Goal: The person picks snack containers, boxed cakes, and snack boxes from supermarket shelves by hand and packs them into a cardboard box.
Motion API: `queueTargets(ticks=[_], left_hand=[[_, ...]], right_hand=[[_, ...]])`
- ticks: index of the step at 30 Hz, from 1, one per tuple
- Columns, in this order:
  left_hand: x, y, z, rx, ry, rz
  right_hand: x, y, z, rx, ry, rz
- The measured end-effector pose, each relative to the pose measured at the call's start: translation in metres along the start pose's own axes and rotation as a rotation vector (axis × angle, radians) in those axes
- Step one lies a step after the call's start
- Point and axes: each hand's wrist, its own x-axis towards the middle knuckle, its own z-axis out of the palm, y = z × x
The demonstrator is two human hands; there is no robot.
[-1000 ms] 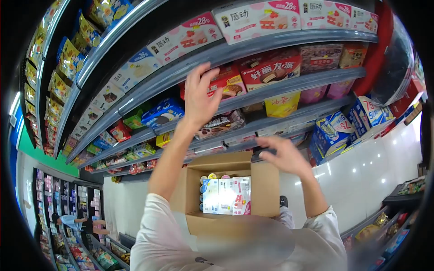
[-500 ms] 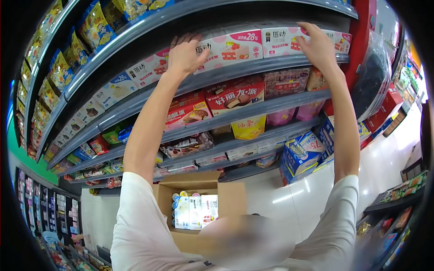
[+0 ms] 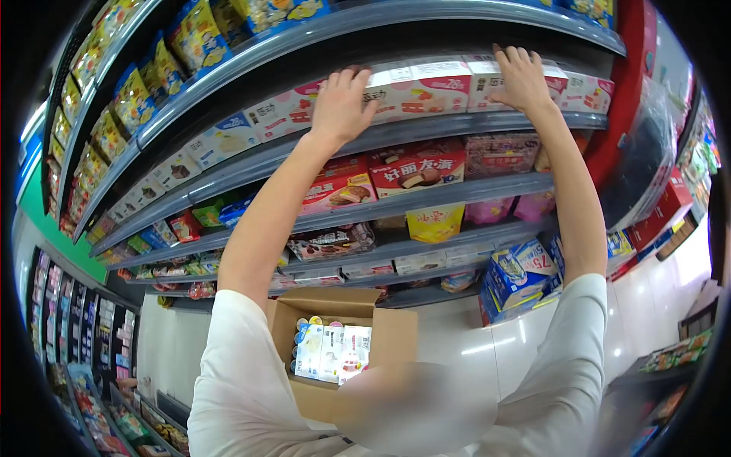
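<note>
A row of white and pink cake boxes (image 3: 426, 97) with strawberry pictures stands along the upper shelf. My left hand (image 3: 343, 105) lies against the row left of the middle, fingers over the top edge and thumb on the front. Farther right, my right hand (image 3: 522, 81) rests on another box (image 3: 482, 87), fingers spread over its top and thumb on its front face. Both hands touch the boxes without wrapping round one. Below, an opened cardboard carton (image 3: 396, 339) holds white snack boxes (image 3: 333, 354) and several round-lidded containers.
A shelf edge (image 3: 426, 15) with bagged snacks (image 3: 199, 36) runs above the row. Red pie boxes (image 3: 419, 169) and a yellow pouch (image 3: 435, 222) occupy lower shelves. Blue cartons (image 3: 519, 273) stand at lower right. A red post (image 3: 632, 68) and plastic-wrapped goods (image 3: 643, 152) border the right.
The view has shifted, placing the shelves farther right. My left hand has moved right along the row; my right hand sits farther left relative to the boxes. More of the box tops shows.
</note>
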Motion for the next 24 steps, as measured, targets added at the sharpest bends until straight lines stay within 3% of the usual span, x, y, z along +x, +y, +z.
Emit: queueTargets(ticks=[1,5,8,11,16,21,24], left_hand=[[-0.001,0.0,0.0,0.003,0.036,0.015],[0.0,0.003,-0.01,-0.03,0.037,0.032],[0.005,0.013,-0.032,-0.055,-0.073,0.031],[-0.004,0.014,-0.028,-0.084,-0.123,0.058],[-0.033,0.008,-0.011,-0.043,0.076,0.147],[-0.075,-0.003,-0.024,0.043,0.272,0.267],[-0.13,0.0,-0.073,-0.143,0.194,0.236]], right_hand=[[0.002,0.001,-0.006,-0.024,-0.119,0.007],[-0.006,0.015,0.017,0.014,0.222,-0.012],[-0.003,0.016,0.022,0.16,0.071,0.031],[-0.024,0.01,0.012,0.16,0.174,-0.016],[-0.088,-0.006,0.004,0.08,0.457,-0.031],[-0.172,-0.041,-0.023,0.144,0.538,0.047],[-0.241,-0.081,-0.041,0.192,0.587,0.063]])
